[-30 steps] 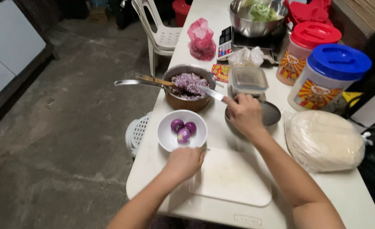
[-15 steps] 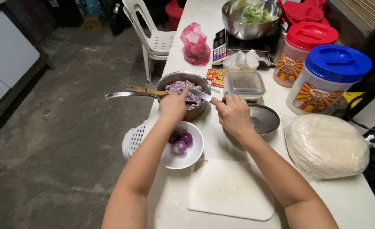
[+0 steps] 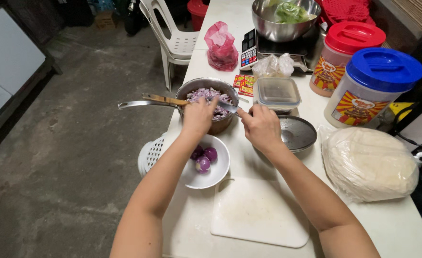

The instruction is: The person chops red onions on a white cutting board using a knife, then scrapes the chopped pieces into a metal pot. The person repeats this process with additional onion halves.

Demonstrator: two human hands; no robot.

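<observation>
Your right hand [image 3: 262, 128] is clenched on a thin steel knife [image 3: 230, 107], handle hidden; left hand [image 3: 198, 116] covers the metal pot of chopped purple onion [image 3: 210, 95], grip unclear.

makeshift kitchen prep area, white table [image 3: 192, 229] w/ cutting board [image 3: 258, 212], steel bowls, plastic chair [image 3: 175, 38], bare concrete floor [image 3: 63, 143]

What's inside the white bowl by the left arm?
The white bowl holds three peeled purple onions. The left forearm crosses its near-left side, so anything lying there is hidden.
</observation>
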